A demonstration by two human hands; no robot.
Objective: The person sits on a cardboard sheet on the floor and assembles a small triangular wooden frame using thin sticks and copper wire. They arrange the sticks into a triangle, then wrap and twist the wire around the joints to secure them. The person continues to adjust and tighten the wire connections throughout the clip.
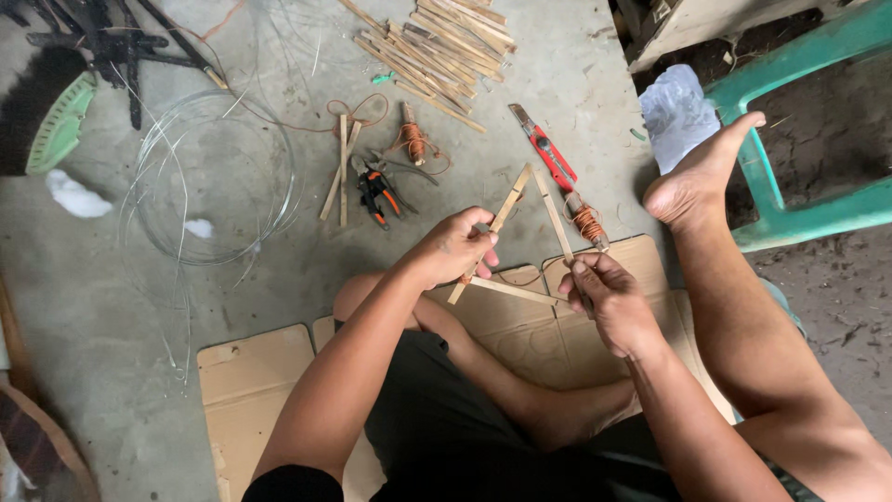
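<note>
— Head view, centre: what is held?
— Left hand (455, 249) and right hand (609, 302), fingers pinched on a triangular stick frame (520, 244).
— Surroundings?
— Cardboard (251, 381) over concrete floor (111, 316); stick bundle (437, 46) at top.

So it's a triangle frame (520, 237) made of three thin, pale bamboo sticks, held up in the air over the lap and the cardboard. Two long sticks meet at the top in a point, and a third runs across the bottom, slightly tilted. The ends stick out past the corners a bit. A spool of orange string (587, 223) sits right against the right-hand stick.
</note>
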